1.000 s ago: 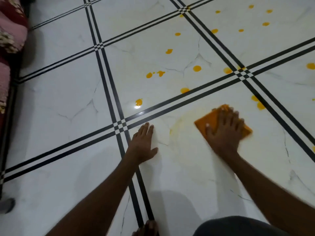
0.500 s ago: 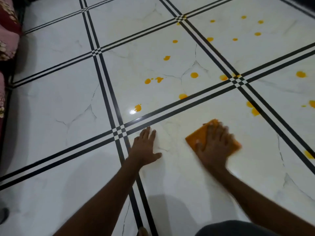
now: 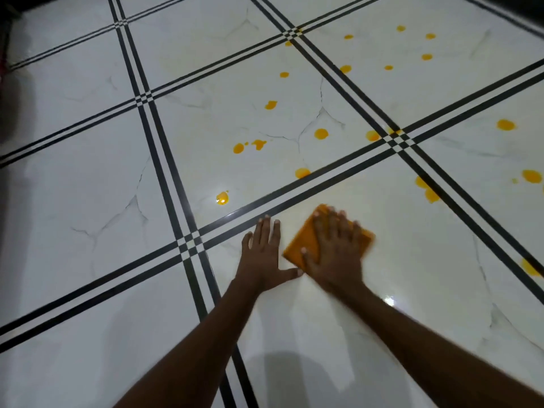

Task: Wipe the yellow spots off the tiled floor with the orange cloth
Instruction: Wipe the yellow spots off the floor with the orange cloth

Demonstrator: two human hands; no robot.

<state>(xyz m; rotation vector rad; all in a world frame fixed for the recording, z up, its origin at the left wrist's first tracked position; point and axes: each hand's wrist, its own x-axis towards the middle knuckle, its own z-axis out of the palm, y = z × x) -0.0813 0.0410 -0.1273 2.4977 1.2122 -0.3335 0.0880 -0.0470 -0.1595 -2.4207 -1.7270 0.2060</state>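
My right hand [image 3: 335, 251] lies flat on the folded orange cloth [image 3: 303, 245], pressing it to the white tiled floor [image 3: 88, 201] just below a black double line. My left hand [image 3: 262, 257] rests flat on the tile, fingers spread, its thumb nearly touching the right hand. Several yellow spots dot the tiles beyond: one near the line [image 3: 302, 173], one by a glare patch [image 3: 222, 198], a pair [image 3: 248, 146], a round one [image 3: 321, 133], and more to the right [image 3: 428, 191].
Black double grout lines [image 3: 188, 248] cross the floor in a grid. More yellow spots lie at the far right [image 3: 505, 124] and at the right edge [image 3: 530, 267]. A dark object edges the top left corner [image 3: 6, 39].
My right hand has slid the cloth leftward across the tile, up beside my left hand. The view has shifted so the furniture at the left edge is mostly out of frame.
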